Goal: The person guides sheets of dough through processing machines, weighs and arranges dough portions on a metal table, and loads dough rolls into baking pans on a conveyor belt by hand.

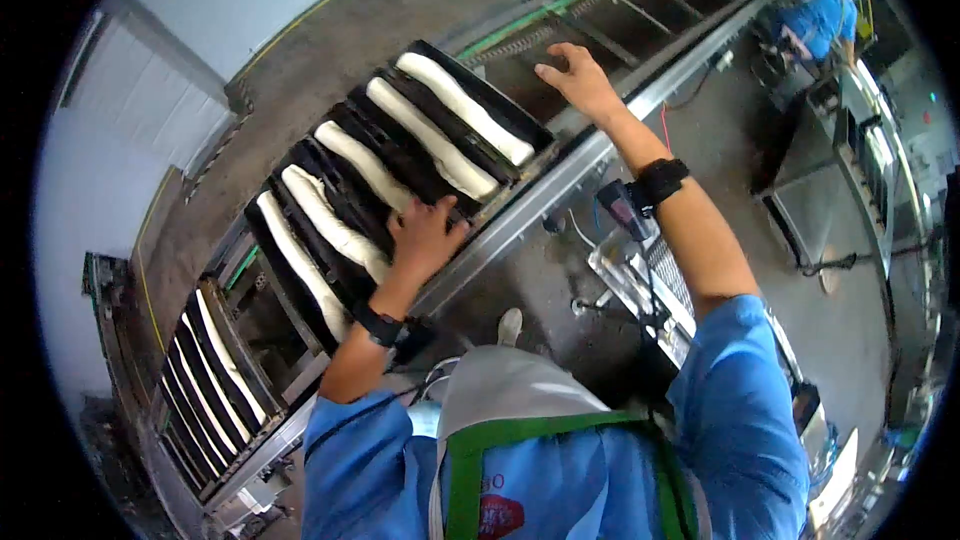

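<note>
Long white dough strips (430,135) lie side by side in the grooves of a black tray (545,130) on the conveyor. My left hand (428,240) is over the near edge of this tray, at the lower end of one dough strip (362,162). Its fingers are apart and bent downward; whether they press on the dough is hard to see. Held out past the tray's right end, my right hand (582,82) is open above the conveyor frame, with nothing in it. Both wrists wear black straps with small devices.
Another black tray (222,370) of dough strips sits further left on the conveyor. A metal rail (640,100) runs along the conveyor's near side. Two people in blue (820,15) work at the upper right beside a metal table (815,190).
</note>
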The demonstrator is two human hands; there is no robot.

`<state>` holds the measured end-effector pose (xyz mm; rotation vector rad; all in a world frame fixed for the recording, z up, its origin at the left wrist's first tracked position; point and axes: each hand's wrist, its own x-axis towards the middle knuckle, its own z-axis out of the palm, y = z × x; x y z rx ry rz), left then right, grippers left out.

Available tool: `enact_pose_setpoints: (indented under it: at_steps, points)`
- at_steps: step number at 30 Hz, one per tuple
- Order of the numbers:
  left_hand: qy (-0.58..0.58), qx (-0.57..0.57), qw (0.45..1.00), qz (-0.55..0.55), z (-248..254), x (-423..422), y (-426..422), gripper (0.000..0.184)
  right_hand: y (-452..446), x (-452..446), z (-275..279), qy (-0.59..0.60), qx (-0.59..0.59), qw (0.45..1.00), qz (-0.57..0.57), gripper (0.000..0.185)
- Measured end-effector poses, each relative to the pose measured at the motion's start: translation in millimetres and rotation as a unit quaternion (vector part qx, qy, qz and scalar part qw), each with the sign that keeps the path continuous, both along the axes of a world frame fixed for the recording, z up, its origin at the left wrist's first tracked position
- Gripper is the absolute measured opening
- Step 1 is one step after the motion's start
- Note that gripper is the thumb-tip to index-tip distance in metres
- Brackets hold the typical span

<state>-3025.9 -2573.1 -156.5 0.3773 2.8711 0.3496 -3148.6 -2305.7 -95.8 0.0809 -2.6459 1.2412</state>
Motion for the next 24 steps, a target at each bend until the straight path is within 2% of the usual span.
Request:
enact_pose_setpoints:
  at_steps: [1,3,4,5,6,8,9,10,13,15,16,20,24]
  points:
    - [0.071,-0.005,0.997,-0.011,5.6,-4.7,-3.3,0.044,11.6,13.7,-10.3,-0.017,-0.007,1.0,0.002,0.05]
    - [0.049,-0.029,0.998,-0.033,25.6,-26.7,-7.2,0.036,43.1,39.3,-39.9,-0.026,0.006,1.0,0.008,0.043]
    - [0.137,-0.025,0.989,-0.055,17.3,-35.5,-13.2,0.035,49.9,63.9,-37.5,-0.104,0.008,0.995,-0.007,0.035]
    - [0.107,-0.03,0.991,-0.07,30.9,-45.5,-11.1,0.033,61.0,82.1,-58.7,-0.096,0.031,0.995,0.015,0.028]
    - [0.108,0.037,0.987,-0.112,16.6,-62.0,-19.0,0.032,80.3,106.7,-83.7,-0.089,0.058,0.994,0.022,0.021]
    - [0.083,0.033,0.984,-0.151,43.2,-64.6,5.6,0.032,85.3,171.7,-101.4,-0.208,0.051,0.976,-0.034,0.018]
    - [0.146,0.085,0.959,-0.229,34.7,-66.2,6.9,0.03,85.4,207.0,-116.8,-0.17,0.084,0.981,-0.04,0.02]
    - [0.102,0.119,0.952,-0.265,43.2,-59.4,25.8,0.029,88.2,235.4,-125.7,-0.278,0.156,0.945,-0.077,0.022]
    - [0.074,0.103,0.935,-0.333,37.1,-29.8,71.8,0.03,89.6,326.8,-147.6,-0.255,0.119,0.94,-0.195,0.023]
    - [0.059,0.092,0.914,-0.392,38.3,-0.9,116.4,0.031,94.4,371.1,-151.1,-0.165,0.09,0.942,-0.278,0.021]
    - [0.002,0.076,0.9,-0.429,46.4,26.0,131.9,0.032,83.9,400.1,-149.1,-0.164,0.087,0.936,-0.298,0.021]
    - [-0.027,0.096,0.822,-0.561,5.1,73.4,225.2,0.041,74.3,497.6,-133.7,-0.168,-0.024,0.89,-0.423,0.021]
    - [-0.052,0.069,0.797,-0.598,-23.0,143.4,311.7,0.056,59.4,603.2,-137.7,-0.165,-0.016,0.852,-0.497,0.018]
